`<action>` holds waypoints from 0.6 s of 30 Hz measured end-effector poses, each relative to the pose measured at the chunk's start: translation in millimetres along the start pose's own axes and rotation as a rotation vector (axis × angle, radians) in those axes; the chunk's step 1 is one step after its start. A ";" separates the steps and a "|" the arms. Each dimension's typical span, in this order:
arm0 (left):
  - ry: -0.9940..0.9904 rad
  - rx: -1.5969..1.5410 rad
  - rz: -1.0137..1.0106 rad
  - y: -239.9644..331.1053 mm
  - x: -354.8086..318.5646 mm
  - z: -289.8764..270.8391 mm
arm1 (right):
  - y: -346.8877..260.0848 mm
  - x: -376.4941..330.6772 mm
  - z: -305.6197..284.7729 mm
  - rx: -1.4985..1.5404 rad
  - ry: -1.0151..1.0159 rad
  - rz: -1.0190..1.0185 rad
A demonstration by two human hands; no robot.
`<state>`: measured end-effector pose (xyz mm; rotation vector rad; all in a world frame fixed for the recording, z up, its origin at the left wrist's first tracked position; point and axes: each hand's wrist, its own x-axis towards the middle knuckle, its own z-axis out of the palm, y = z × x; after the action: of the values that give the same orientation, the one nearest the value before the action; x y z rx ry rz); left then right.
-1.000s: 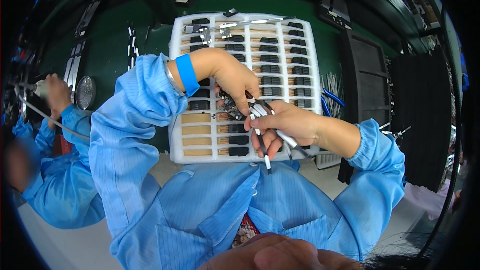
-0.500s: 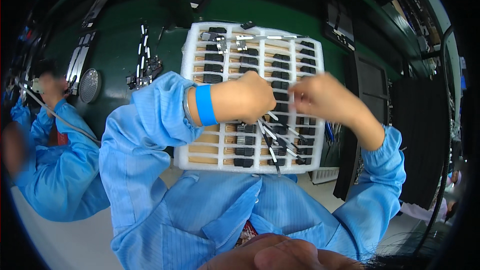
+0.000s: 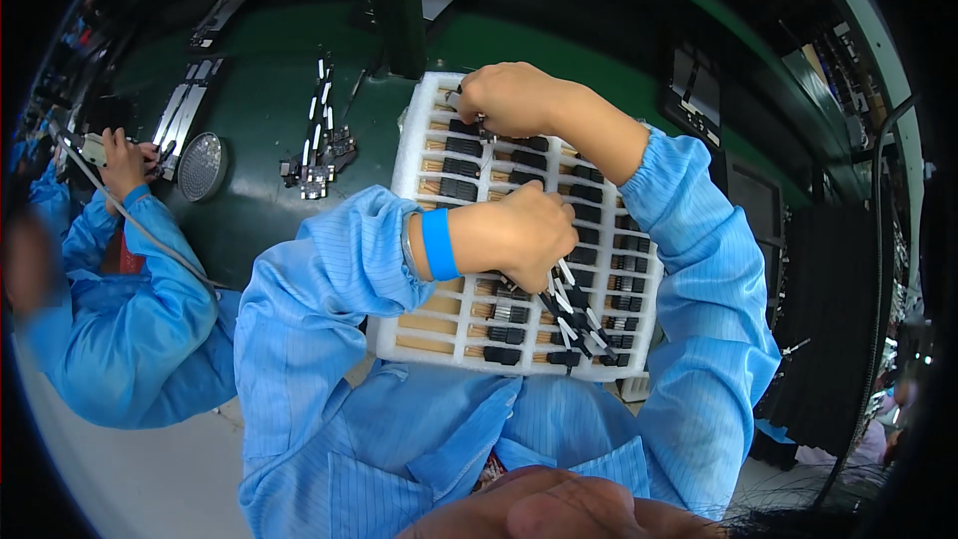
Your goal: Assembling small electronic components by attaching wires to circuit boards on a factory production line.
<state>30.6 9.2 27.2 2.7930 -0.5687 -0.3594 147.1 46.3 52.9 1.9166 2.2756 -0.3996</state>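
A white foam tray [image 3: 411,150] with rows of small black parts lies in front of me, over my lap. My left hand [image 3: 519,235] is over the tray's middle, closed on a bundle of thin black-and-white parts [image 3: 574,317] that fan out toward the tray's near edge. A blue band [image 3: 436,245] circles that wrist. My right hand [image 3: 507,95] reaches to the tray's far left corner, fingers pinched on a small black part there.
A dark green work surface [image 3: 269,70] lies beyond the tray, with a cluster of black-and-white parts [image 3: 317,155] and a round metal mesh disc [image 3: 202,166]. A co-worker's hand [image 3: 125,162] in a blue sleeve works at the left. Dark racks [image 3: 828,339] stand at the right.
My right hand has left my left hand and stretched to the tray's far corner. The left hand has stayed over the tray's middle with its bundle. The view has tilted down.
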 end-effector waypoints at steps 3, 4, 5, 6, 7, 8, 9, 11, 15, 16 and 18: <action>0.129 0.019 0.004 -0.7 -6.1 1.8 | 8.5 -3.0 -9.5 0.041 0.020 -0.007; 0.133 0.017 0.007 0.6 -8.3 2.5 | 13.2 -6.4 -16.5 0.072 0.025 -0.004; 0.211 0.056 0.024 2.4 -11.0 3.5 | 21.1 -8.8 -25.3 0.157 0.042 -0.037; 0.291 0.099 0.042 3.9 -13.1 3.6 | 25.6 -14.7 -37.9 0.176 0.091 -0.061; 0.351 0.102 0.056 3.8 -15.4 4.7 | 28.1 -19.4 -51.8 0.211 0.111 -0.035; 0.401 0.087 0.063 4.6 -17.7 6.1 | 38.2 -21.3 -61.0 0.280 0.156 -0.084; 0.434 0.053 0.079 4.4 -20.8 6.1 | 41.0 -23.0 -75.4 0.367 0.120 0.000; 0.490 -0.028 0.128 3.6 -27.5 7.4 | 49.1 -23.4 -98.0 0.436 0.135 0.146; 0.626 -0.155 0.206 -1.0 -30.9 24.5 | 78.8 6.2 -139.0 0.383 0.434 0.409; 0.669 -0.175 0.223 -0.9 -28.0 30.1 | 95.8 20.0 -141.2 0.422 0.555 0.427; 0.647 -0.188 0.239 1.4 -24.8 38.5 | 124.7 58.9 -127.9 -0.019 1.111 0.334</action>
<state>-3.3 10.1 -3.7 2.4175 -0.6474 0.4977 267.2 158.1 144.9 2.8656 2.2648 0.9585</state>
